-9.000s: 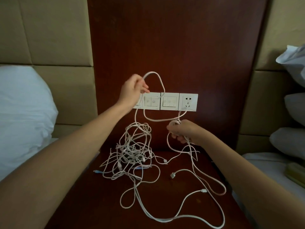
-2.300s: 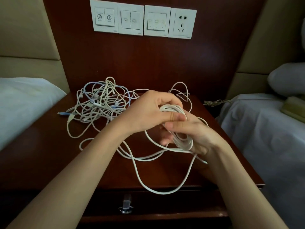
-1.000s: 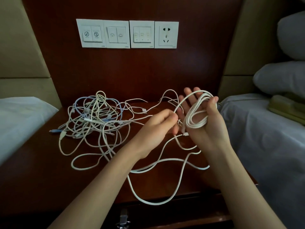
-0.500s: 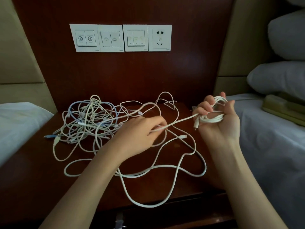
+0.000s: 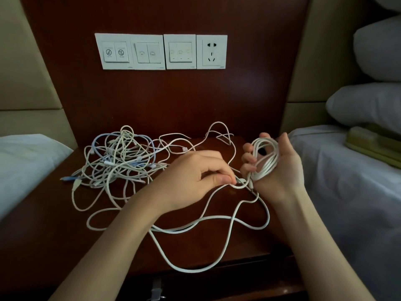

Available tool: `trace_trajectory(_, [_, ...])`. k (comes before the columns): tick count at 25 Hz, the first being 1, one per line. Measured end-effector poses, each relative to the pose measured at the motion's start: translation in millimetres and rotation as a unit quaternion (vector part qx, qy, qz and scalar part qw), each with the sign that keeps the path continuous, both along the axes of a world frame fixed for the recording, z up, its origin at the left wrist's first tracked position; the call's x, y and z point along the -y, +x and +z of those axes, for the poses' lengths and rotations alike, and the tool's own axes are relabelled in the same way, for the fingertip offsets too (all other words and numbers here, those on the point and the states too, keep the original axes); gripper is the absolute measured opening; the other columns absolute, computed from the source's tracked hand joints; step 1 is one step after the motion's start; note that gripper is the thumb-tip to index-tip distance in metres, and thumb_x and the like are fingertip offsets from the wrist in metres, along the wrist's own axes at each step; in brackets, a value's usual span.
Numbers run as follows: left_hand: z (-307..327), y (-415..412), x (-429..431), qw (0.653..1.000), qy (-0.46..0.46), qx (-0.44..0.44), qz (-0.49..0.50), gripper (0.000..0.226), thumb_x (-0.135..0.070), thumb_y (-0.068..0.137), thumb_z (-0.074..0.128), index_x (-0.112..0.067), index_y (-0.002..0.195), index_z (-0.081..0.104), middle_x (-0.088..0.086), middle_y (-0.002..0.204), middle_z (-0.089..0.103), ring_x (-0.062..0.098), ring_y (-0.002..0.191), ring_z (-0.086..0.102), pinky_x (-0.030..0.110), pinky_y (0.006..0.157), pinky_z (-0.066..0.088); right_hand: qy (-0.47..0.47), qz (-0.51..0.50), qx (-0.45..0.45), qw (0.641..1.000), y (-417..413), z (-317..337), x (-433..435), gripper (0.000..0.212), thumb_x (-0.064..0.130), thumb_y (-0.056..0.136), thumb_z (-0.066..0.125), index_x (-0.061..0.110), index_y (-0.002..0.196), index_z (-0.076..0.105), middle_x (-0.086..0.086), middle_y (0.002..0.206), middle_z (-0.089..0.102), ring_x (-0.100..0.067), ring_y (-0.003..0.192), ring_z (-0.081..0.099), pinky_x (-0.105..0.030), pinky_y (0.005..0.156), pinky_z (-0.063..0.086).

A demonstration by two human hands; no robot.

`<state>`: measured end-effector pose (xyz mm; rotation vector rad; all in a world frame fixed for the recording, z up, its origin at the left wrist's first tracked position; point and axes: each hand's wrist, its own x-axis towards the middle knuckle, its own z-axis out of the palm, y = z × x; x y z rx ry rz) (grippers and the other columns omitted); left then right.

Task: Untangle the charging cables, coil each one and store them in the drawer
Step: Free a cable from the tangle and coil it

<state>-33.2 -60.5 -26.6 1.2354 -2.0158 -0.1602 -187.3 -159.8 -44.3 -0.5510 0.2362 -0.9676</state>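
My right hand (image 5: 280, 170) holds a coil of white cable (image 5: 266, 156) wrapped in several loops round its fingers, palm towards me. My left hand (image 5: 195, 181) pinches the same cable's loose run just left of the coil. The rest of that white cable (image 5: 208, 222) trails in wide loops over the dark wooden nightstand (image 5: 43, 224) to its front edge. A tangle of white and pale blue cables (image 5: 119, 157) lies at the back left of the top. The drawer's metal handle (image 5: 156, 290) shows at the bottom edge; the drawer is closed.
A white switch and socket panel (image 5: 161, 52) sits on the wooden wall panel behind. A white bed (image 5: 19, 159) flanks the left. Another bed (image 5: 347, 181) with pillows (image 5: 366, 105) and a yellowish flat object (image 5: 373, 144) lies on the right.
My left hand has moved right, up to the base of the coil, shortening the stretch of cable between my hands. My right hand turned its palm more towards me.
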Motion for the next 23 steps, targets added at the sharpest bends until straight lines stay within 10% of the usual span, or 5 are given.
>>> trace_trajectory(7, [-8, -14, 3, 0.998, 0.008, -0.056, 0.008, 0.009, -0.032, 0.082, 0.069, -0.023, 0.079, 0.066, -0.009, 0.07, 0.059, 0.007, 0.068, 0.059, 0.032, 0.07, 0.05, -0.039, 0.096, -0.108, 0.989, 19, 2, -22, 0.033, 0.039, 0.095, 0.038, 0.016, 0.08, 0.055, -0.005, 0.063, 0.055, -0.015, 0.053, 0.056, -0.024, 0.053, 0.047])
trace_trajectory(14, [0, -19, -2, 0.969, 0.047, -0.018, 0.242, 0.06, -0.072, 0.058, 0.061, -0.028, 0.093, 0.041, -0.013, 0.057, 0.05, 0.0, 0.052, 0.049, 0.018, 0.047, 0.031, -0.177, 0.11, -0.24, 0.948, 33, 2, -37, 0.048, 0.053, 0.093, 0.028, 0.015, 0.093, 0.058, -0.001, 0.061, 0.055, -0.008, 0.045, 0.048, -0.016, 0.036, 0.034])
trace_trajectory(19, [5, -12, -2, 0.945, 0.028, 0.066, 0.32, 0.076, -0.085, 0.051, 0.035, -0.022, 0.091, 0.051, -0.009, 0.068, 0.059, 0.008, 0.061, 0.054, 0.025, 0.048, 0.036, -0.169, 0.184, -0.217, 0.944, 27, 2, -36, 0.058, 0.064, 0.076, 0.039, 0.013, 0.076, 0.068, -0.004, 0.066, 0.053, -0.009, 0.048, 0.041, -0.015, 0.039, 0.026])
trace_trajectory(23, [0, 6, 2, 0.974, -0.015, 0.0, 0.224, 0.049, -0.067, 0.068, 0.059, -0.018, 0.066, 0.053, -0.005, 0.048, 0.043, 0.007, 0.046, 0.038, 0.028, 0.048, 0.029, -0.232, 0.26, -0.187, 0.919, 27, -2, -37, 0.062, 0.058, 0.062, 0.077, 0.011, 0.099, 0.06, -0.007, 0.081, 0.047, -0.006, 0.052, 0.043, -0.012, 0.039, 0.032])
